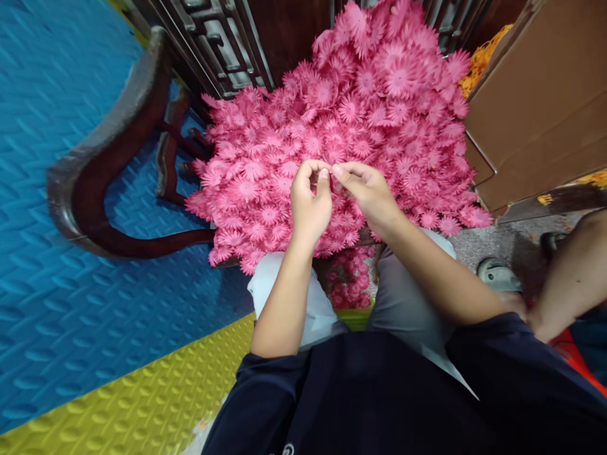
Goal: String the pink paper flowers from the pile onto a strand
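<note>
Blue foam matting (71, 189) covers the floor on the left, with a yellow mat (142, 392) joining it lower down. On the blue part stands a dark wooden chair (95, 183), its curved arm sweeping round toward the seat. A heap of pink flowers (370, 95) fills that seat, piled high against the carved back, and a few more pink ones (348, 278) lie on the floor beneath the front edge.

Over the near side of the heap, the left hand (310, 202) is raised with thumb and forefinger pressed together at the tips, the other fingers curled in. Just beside it, the right hand (370, 193) does the same, its fingertips meeting those of the left. Between them they pinch a small flower (331, 180); it blends into the heap behind, so whether it is lifted clear or touching the pile cannot be told. Both forearms reach up from knees in grey shorts (403, 303).

Right of the heap stands a brown cardboard box (535, 107), with orange flowers (481, 60) showing behind it. At the far right are a shoe (496, 273) and another person's bare limb (569, 278).
</note>
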The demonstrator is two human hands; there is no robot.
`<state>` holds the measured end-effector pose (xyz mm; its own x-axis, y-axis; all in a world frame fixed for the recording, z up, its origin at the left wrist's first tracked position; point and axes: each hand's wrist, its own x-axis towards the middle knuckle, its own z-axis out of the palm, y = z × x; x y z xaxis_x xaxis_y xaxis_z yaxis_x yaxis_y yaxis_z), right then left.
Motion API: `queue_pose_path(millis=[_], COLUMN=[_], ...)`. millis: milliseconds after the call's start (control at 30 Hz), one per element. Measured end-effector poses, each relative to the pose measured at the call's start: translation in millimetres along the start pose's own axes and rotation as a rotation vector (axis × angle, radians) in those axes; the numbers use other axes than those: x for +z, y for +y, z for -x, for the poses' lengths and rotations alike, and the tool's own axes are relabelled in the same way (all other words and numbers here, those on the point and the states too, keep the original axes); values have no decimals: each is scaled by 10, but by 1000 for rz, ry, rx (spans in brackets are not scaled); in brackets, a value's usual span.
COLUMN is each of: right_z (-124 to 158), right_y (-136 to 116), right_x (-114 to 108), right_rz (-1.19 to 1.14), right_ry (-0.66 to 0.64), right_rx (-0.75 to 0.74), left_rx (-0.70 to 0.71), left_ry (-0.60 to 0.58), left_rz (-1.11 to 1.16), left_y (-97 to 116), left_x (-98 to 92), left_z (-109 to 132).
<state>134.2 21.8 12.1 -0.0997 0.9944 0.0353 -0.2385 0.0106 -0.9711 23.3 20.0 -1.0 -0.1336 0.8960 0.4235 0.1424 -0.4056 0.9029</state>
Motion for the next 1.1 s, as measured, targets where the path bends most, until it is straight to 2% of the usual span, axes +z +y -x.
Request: queue_pose_path(millis=[200, 333, 533, 767, 1100], right_z=[-29, -13, -11, 19, 49], right_y=[2, -26, -21, 3, 87], right_x=[-40, -31, -30, 8, 27], right_rz=[42, 7, -272, -300, -285], right_ry=[-31, 12, 128, 200, 288], right_rx=[4, -6, 348, 255, 167], left_rx=[5, 0, -15, -20, -15], left_ry=[66, 64, 60, 85, 114], left_rz=[-60, -67, -66, -82, -21], left_y=[-31, -35, -32, -39, -171], left_x=[4, 12, 10, 117, 226], left_z=[-1, 2, 11, 52, 107])
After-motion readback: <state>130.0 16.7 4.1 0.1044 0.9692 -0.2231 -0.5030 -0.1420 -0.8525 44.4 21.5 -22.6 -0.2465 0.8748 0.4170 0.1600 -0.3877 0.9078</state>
